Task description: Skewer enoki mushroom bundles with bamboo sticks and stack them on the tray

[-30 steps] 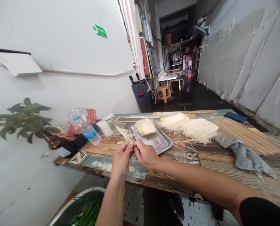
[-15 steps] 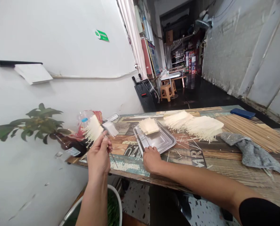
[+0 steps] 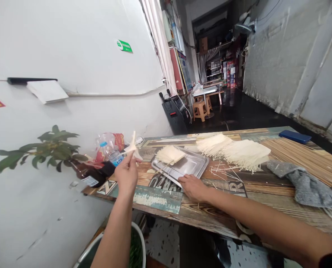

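My left hand (image 3: 126, 174) is raised over the table's left end, pinching a small pale bundle (image 3: 132, 146) of thin strips that sticks up from the fingers. Resting on the table, my right hand (image 3: 192, 186) lies against the near edge of a shallow metal tray (image 3: 192, 166); its fingers look loosely curled, with nothing visible in them. On the tray sits a fan-shaped skewered bundle (image 3: 169, 154) of the same pale strips. Two larger pale heaps (image 3: 238, 149) lie on the table beyond the tray, with loose sticks scattered around them.
A water bottle (image 3: 111, 152), a dark bottle (image 3: 91, 176) and a red packet crowd the table's left end beside a leafy plant (image 3: 45, 147). Bamboo skewers (image 3: 308, 158), a grey cloth (image 3: 308, 186) and a blue object (image 3: 294, 136) lie right. A basin with greens (image 3: 135, 247) stands below.
My hands separated from a joint pinch in front of the tray. The left hand rose with the pale bundle and turned it edge-on; the right hand settled at the tray's near edge.
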